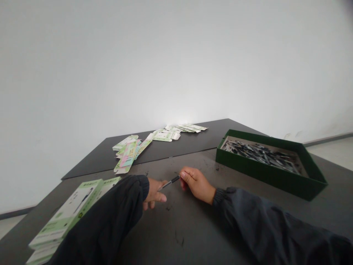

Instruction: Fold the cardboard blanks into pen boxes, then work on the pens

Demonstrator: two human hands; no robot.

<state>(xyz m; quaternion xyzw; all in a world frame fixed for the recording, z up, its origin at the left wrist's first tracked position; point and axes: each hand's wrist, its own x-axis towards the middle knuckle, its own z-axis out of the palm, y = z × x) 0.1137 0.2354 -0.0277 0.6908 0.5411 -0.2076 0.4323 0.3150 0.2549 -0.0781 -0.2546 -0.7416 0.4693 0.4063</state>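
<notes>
Dark tabletop (190, 224), pale wall (176, 62) beyond. Over the near middle slants a pen (174, 180), the right hand (196, 184) pinching its right end, the left hand (153, 192) spread around the other, contact unclear. Right, a green box (261, 173) of loose pens (260, 154); near left, stacked cartons (72, 206); far, flat cartons (163, 135).

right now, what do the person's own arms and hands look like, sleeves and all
The left sleeve and right sleeve are long, dark, nearly black and creased; the right cuff looks gathered. The left hand and right hand wear no gloves.
</notes>
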